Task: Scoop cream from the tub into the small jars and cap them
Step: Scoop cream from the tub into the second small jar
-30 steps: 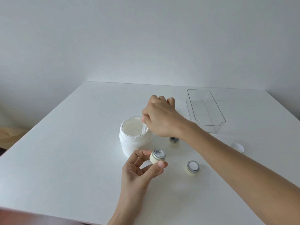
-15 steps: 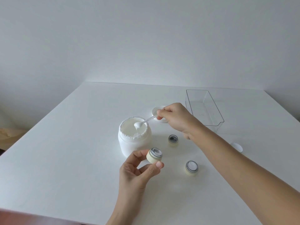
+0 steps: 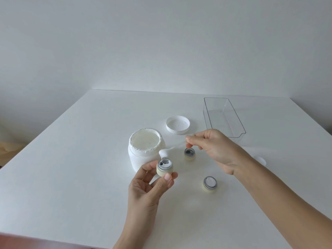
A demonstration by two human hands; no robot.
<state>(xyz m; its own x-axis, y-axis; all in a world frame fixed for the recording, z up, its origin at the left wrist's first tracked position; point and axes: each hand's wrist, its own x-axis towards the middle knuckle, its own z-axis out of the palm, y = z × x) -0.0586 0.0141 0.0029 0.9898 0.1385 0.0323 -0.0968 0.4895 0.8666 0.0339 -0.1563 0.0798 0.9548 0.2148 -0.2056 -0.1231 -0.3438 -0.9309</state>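
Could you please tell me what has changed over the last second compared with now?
The right hand lifted the clear plastic spoon out of the white cream tub and carried its dollop of cream toward the small cream-coloured jar, which the left hand pinches. The two other small jars, white tub lid and clear tray stayed put.
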